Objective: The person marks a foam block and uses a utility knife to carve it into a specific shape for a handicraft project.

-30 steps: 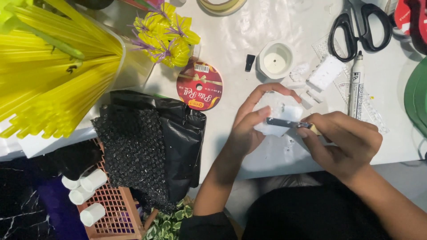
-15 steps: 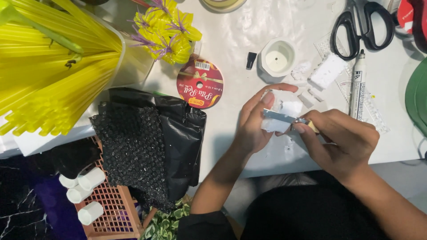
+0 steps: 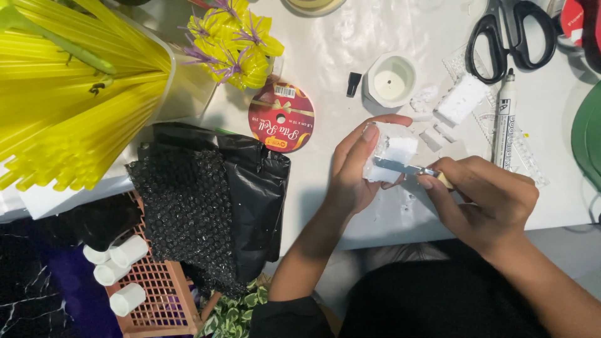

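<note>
Left hand is gripping a white foam block; right hand is clamping a knife, blade biting into it. Cut pieces are lying on the worktop, so the carving looks partway done.

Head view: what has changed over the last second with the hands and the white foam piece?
Little. The left hand still holds the white foam block, its fingers curled a bit further over the top. The right hand keeps its grip on the knife, whose blade still lies across the block's lower edge. The ribbon spool, scissors and marker have not moved on the table.
</note>
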